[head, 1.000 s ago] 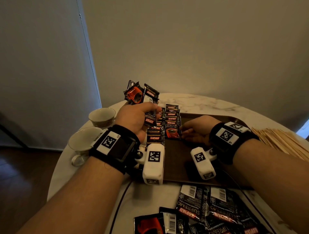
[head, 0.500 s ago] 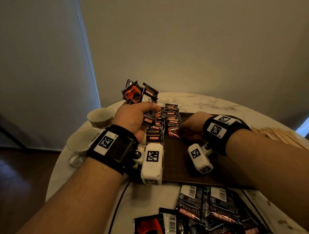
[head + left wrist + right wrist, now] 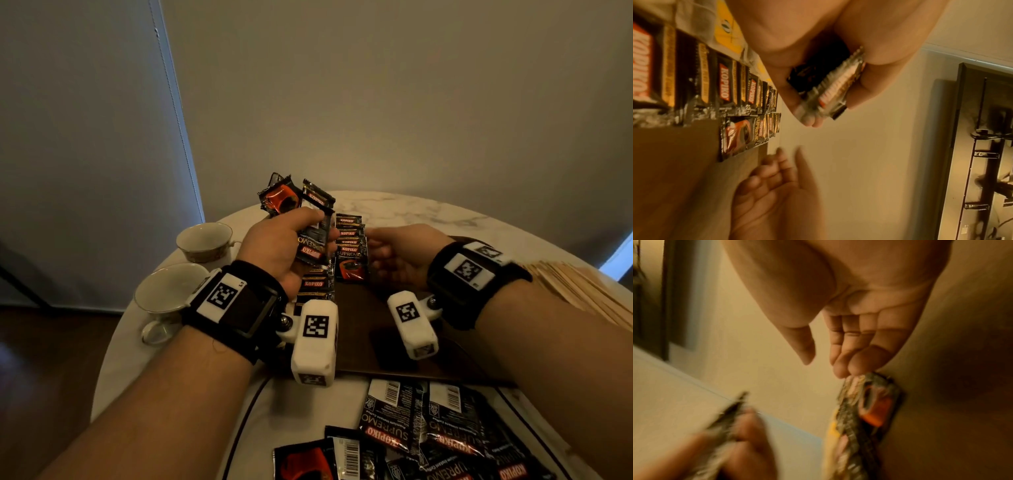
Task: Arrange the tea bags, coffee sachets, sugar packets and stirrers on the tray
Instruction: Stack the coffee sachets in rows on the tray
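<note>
Your left hand (image 3: pixel 281 246) grips a bunch of coffee sachets (image 3: pixel 310 219) at frame centre; your right hand (image 3: pixel 400 253) is empty, fingers loosely spread, beside the tray's (image 3: pixel 363 329) sachet rows (image 3: pixel 349 250).

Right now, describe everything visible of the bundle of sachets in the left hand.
The bundle of sachets is a fanned handful of glossy black foil coffee packets with crimped ends, red Kopiko labels and one orange cup picture. The left hand grips their lower halves, held raised over the tray's left rows. Count unclear.

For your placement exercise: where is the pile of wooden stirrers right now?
In the head view, the wooden stirrers lie on the marble table at the far right, beyond the right hand and off the tray.
</note>
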`<state>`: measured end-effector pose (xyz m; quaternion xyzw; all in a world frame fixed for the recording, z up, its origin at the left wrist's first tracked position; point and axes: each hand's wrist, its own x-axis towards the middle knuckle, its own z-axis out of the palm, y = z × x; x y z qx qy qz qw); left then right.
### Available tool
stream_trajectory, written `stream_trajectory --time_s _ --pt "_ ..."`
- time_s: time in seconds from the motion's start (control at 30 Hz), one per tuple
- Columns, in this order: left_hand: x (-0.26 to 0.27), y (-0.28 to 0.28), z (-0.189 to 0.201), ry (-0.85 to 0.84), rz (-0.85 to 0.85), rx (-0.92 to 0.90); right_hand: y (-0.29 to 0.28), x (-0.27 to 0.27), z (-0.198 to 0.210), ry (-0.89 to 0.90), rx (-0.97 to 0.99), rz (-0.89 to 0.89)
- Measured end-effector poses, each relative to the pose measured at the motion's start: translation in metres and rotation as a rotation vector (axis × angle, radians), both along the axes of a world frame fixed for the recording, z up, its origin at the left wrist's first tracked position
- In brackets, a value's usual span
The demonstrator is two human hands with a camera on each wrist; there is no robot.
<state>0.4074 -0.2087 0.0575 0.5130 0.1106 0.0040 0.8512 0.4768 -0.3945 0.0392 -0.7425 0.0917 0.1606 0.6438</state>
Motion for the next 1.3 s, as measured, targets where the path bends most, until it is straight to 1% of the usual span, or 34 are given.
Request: stream_trajectory --time_s 0.07,0.1,0.17,0.23,0.3,0.4,0.5,0.6,0.67,0.77,0.83,0.93,0.97,1.03,1.1,1.2,1.23,1.3 --pt "-0.001 -0.003 -0.001 0.036 -0.042 -0.024 -0.004 -0.017 0.01 -0.036 0.143 0.09" --pt "-0.002 -0.004 -0.001 0.042 -0.058 -0.027 -0.004 -0.026 0.015 -0.056 0.184 0.155" --pt "-0.004 -0.008 -0.002 0.032 -0.081 -0.004 -0.002 -0.043 0.017 -0.112 0.178 0.287" --pt "-0.006 -0.012 -0.004 0.015 -0.103 0.004 0.003 -0.052 0.014 -0.181 0.112 0.326" --pt "-0.007 -0.014 -0.005 -0.006 -0.116 0.003 0.004 -0.054 0.009 -0.22 0.129 0.3" --pt "-0.005 -0.013 -0.006 -0.017 -0.071 -0.018 0.0 -0.052 0.009 -0.231 0.254 0.25" --pt "-0.003 -0.011 -0.005 -0.007 0.009 -0.013 -0.008 -0.044 0.013 -0.287 0.407 0.121" --pt "-0.003 -0.011 -0.006 0.022 0.044 0.01 -0.014 -0.036 0.016 -0.39 0.543 -0.006" --pt "-0.004 -0.014 -0.006 0.036 0.038 0.009 -0.012 -0.035 0.013 -0.431 0.519 0.012" --pt "-0.006 -0.017 -0.008 0.027 0.004 0.014 -0.005 -0.035 0.004 -0.471 0.276 0.076" --pt "-0.005 -0.018 -0.008 0.005 -0.012 0.002 -0.002 -0.034 0.0 -0.482 0.215 0.102" --pt "-0.005 -0.018 -0.007 -0.026 -0.037 -0.037 -0.001 -0.036 0.0 -0.474 0.271 0.126" --pt "-0.005 -0.018 -0.007 -0.035 -0.045 -0.043 -0.001 -0.038 0.0 -0.491 0.252 0.124" --pt "-0.006 -0.018 -0.009 -0.057 -0.055 -0.02 -0.001 -0.037 -0.001 -0.545 0.197 0.118" --pt "-0.006 -0.019 -0.01 -0.072 -0.058 0.032 0.0 -0.036 -0.002 -0.552 0.195 0.128" --pt "-0.006 -0.019 -0.013 -0.077 -0.069 0.067 0.0 -0.037 0.002 -0.389 0.359 0.152" --pt "-0.006 -0.018 -0.013 -0.078 -0.072 0.073 -0.001 -0.037 0.004 -0.34 0.391 0.171" --pt "-0.005 -0.018 -0.012 -0.082 -0.076 0.078 -0.004 -0.04 0.007 -0.283 0.394 0.182"
